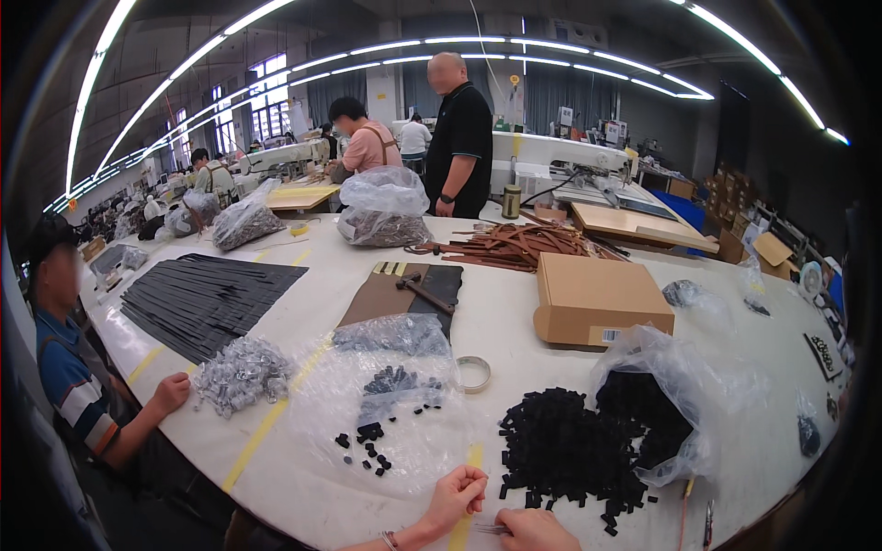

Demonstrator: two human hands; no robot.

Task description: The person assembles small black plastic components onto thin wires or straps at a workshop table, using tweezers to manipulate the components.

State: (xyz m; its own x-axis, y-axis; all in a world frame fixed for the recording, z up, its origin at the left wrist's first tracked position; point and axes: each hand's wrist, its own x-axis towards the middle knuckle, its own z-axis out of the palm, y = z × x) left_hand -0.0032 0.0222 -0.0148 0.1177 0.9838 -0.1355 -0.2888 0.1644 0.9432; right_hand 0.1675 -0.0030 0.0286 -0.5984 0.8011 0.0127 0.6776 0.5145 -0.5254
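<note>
White counter across the frame. Black pieces heaped right of lower centre. Left hand, lower centre: fingers curled, grip clenched; any content cannot be told. Right hand, bottom edge: back uppermost, grip grasping a thin tool.

The surface carries one large cardboard box, one hammer and one pale tape roll. The right grip has one thin silvery tool. One large heap of small black pieces and one heap of clear pieces defy counting; there is one pile of brown straps, one fan of black strips.
</note>
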